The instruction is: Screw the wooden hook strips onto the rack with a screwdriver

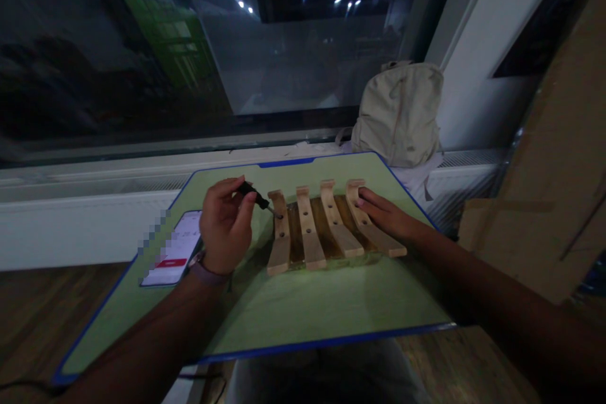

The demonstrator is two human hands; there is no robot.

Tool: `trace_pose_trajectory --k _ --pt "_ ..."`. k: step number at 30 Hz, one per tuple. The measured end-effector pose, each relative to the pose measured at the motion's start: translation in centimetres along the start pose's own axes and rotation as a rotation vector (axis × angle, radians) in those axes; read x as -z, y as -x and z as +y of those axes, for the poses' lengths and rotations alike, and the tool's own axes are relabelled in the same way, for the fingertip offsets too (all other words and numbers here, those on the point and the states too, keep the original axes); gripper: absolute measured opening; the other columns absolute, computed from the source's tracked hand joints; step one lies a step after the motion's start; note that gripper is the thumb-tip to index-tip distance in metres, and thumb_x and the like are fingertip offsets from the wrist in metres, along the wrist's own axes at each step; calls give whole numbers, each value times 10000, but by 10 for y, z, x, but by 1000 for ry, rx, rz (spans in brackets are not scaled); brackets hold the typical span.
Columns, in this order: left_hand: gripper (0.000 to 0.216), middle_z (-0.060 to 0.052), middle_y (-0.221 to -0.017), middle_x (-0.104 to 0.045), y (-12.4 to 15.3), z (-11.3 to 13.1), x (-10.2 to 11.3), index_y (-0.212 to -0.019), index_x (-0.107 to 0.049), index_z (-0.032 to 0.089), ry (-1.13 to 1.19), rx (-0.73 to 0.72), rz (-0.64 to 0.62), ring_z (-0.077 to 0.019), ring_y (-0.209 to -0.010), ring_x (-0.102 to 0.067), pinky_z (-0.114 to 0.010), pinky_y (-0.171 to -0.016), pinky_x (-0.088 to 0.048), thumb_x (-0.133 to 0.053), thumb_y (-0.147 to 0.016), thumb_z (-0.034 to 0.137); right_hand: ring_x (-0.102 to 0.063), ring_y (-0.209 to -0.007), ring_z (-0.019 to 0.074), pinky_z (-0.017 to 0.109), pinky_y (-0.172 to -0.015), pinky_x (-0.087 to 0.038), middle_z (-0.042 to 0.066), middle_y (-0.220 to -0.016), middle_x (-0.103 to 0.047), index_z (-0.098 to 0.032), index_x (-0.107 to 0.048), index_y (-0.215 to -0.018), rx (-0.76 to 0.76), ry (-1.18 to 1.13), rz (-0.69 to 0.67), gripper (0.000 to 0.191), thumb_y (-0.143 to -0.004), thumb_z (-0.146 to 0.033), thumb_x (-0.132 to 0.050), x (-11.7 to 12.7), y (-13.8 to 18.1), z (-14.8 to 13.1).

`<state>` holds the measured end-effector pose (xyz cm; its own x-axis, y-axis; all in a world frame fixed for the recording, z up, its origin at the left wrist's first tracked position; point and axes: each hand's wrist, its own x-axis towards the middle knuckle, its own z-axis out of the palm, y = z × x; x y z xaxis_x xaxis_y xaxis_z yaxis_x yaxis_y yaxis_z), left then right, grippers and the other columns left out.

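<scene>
Left hand (226, 226) curled shut on a black-handled screwdriver (253, 197), shaft pointing right and down at the far end of the leftmost slat (279, 246). Right hand (386, 214) open, fingers lying on the rightmost slat (379, 238), seemingly steadying the wooden rack (322, 227), its 4 slats running near-far, on a green cutting mat (355, 300).
</scene>
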<state>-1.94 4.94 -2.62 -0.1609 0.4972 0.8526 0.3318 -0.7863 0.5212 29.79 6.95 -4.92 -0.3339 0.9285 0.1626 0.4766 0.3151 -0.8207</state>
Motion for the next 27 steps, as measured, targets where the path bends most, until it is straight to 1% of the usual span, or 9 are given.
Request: trace_pose_trajectory --k 2,5,8,11,14,17,21,25,27 --pt "295 -64 -1137 -655 2 2 -1 -1249 -575 237 38 60 -62 -144 -973 -697 -309 -867 -595 -604 -955 246 -601 -1229 300 457 -1074 -468 76 -1198 -710 -226 -643 -1119 -11 5 6 380 -959 -516 -458 0 0 0" --pt "344 -96 -1226 -650 4 2 0 -1344 -521 247 37 64 -127 -165 -1014 -703 -356 -921 -585 -516 -1000 264 -599 -1224 308 472 -1077 -461 89 -1205 -702 -225 -635 -1124 -13 11 -4 375 -960 -505 -448 0 0 0" --pt "382 -91 -1240 -613 6 -3 3 -1333 -552 268 -2 39 -143 -183 -1057 -666 -371 -936 -577 -599 -954 287 -587 -1229 313 484 -1084 -449 92 -1191 -695 -231 -624 -1125 -3 12 -19 371 -966 -506 -431 1 0 2" --pt "446 -58 -1164 -588 7 -9 3 -1296 -597 292 -72 22 -115 -172 -1018 -635 -334 -886 -590 -720 -867 280 -589 -1211 312 478 -1076 -454 84 -1157 -696 -242 -622 -1091 4 24 -17 362 -964 -522 -429 1 0 3" --pt "468 -57 -1131 -615 9 -9 1 -1352 -553 295 -50 70 -105 -159 -970 -654 -324 -862 -601 -677 -901 277 -582 -1220 310 481 -1080 -449 78 -1185 -689 -243 -616 -1122 8 23 -14 366 -963 -521 -437 1 -1 2" --pt "475 -77 -1151 -644 9 -5 -1 -1414 -489 283 9 95 -141 -158 -956 -678 -346 -889 -600 -598 -952 277 -575 -1241 302 487 -1102 -426 79 -1216 -684 -238 -605 -1179 37 -10 -30 384 -967 -510 -436 1 -1 0" --pt "419 -74 -1148 -637 9 -5 1 -1355 -543 279 9 68 -146 -170 -1001 -668 -357 -907 -592 -609 -941 270 -577 -1239 310 498 -1101 -424 79 -1181 -697 -234 -623 -1142 36 -7 -29 384 -965 -520 -438 0 -2 1" --pt "387 -41 -1120 -596 7 -9 3 -1210 -639 284 -92 22 -65 -149 -965 -646 -296 -841 -597 -745 -840 250 -602 -1193 322 494 -1059 -464 72 -1130 -714 -239 -640 -1074 -5 3 3 373 -949 -542 -463 -1 -1 5" --pt "384 -40 -1108 -613 6 -7 2 -1224 -633 279 -90 34 -47 -151 -967 -655 -299 -842 -604 -732 -853 250 -621 -1157 323 486 -1030 -490 75 -1111 -719 -240 -644 -1042 -26 14 16 367 -945 -545 -465 0 -1 6"
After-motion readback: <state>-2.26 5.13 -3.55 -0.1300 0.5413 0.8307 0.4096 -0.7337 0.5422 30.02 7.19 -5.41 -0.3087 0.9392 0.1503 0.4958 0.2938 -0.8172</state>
